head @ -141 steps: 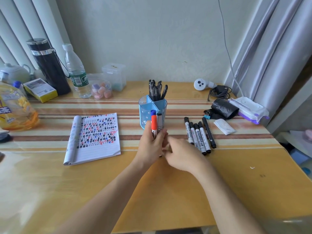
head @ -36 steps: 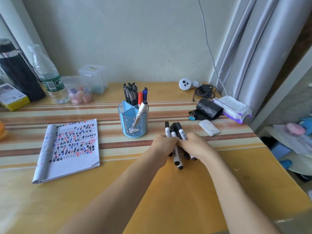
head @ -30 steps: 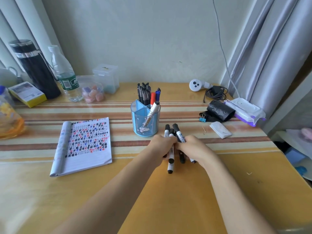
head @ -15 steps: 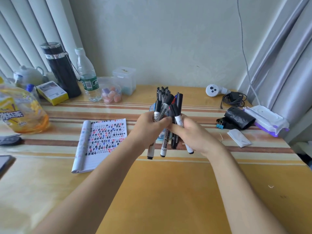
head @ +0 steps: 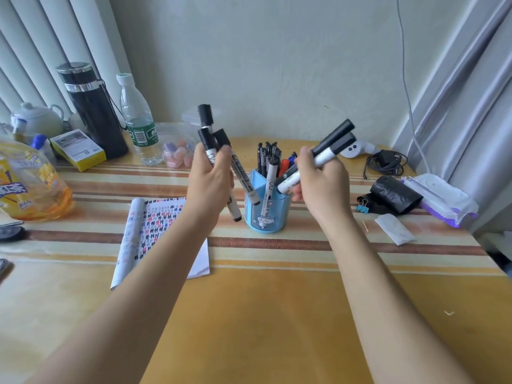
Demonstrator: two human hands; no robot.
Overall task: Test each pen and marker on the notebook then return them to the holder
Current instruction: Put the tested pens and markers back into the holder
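Observation:
My left hand [head: 211, 180] grips three black-capped white markers [head: 207, 134] upright, left of the blue pen holder [head: 267, 214]. My right hand [head: 322, 184] grips two more black-capped markers [head: 329, 149], slanted with their lower ends over the holder's rim. The holder stands on the striped table and contains black pens, a red marker, a blue marker and a white marker [head: 269, 178]. The notebook [head: 155, 228] lies open to the left of the holder, its page covered with black, red and blue marks, partly hidden by my left forearm.
At the back left stand a black flask [head: 91, 109], a water bottle [head: 137, 120], a yellow box [head: 77, 149] and an oil bottle [head: 30, 181]. At the right lie a black roll [head: 393, 194], a wipes pack [head: 440, 198], a blue binder clip [head: 361, 207] and a cable [head: 385, 162].
Both hands gathered the markers off the table and raised them as one bunch. Now the bunch is split: my left hand holds three, my right hand holds two over the holder.

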